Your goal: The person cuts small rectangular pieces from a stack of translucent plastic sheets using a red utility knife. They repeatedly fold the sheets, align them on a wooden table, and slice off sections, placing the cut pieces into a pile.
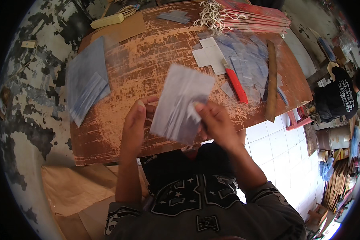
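Grey-white paper sheet (pixel 183 103) pinched by right hand (pixel 217 123) fingers, left hand (pixel 134 124) loosely open beside its edge (blurred), near worn table's (pixel 148 68) front rim

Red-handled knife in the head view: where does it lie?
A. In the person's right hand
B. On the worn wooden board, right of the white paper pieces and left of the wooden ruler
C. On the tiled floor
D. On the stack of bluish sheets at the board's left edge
B: the red-handled knife lies on the wooden board, between the white paper pieces and the wooden ruler, with no hand on it.
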Demonstrator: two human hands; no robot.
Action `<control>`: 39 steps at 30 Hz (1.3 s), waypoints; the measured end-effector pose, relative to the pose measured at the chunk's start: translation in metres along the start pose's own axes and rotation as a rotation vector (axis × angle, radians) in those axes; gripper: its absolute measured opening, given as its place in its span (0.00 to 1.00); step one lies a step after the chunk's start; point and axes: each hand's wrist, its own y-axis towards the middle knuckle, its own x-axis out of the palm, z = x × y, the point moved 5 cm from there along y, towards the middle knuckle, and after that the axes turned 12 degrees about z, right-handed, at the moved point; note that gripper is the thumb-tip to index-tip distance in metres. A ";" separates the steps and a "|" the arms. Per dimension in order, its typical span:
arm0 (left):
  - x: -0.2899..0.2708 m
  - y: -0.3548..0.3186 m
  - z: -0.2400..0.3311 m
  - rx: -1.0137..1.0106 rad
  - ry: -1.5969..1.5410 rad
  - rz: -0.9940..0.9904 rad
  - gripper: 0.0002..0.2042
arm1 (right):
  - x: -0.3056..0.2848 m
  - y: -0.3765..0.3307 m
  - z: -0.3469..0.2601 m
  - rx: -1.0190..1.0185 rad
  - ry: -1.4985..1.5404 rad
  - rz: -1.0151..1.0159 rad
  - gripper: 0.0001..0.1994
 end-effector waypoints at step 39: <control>0.007 -0.045 -0.024 -0.176 -0.461 -0.066 0.18 | 0.028 -0.056 -0.031 -0.151 -0.379 -0.218 0.19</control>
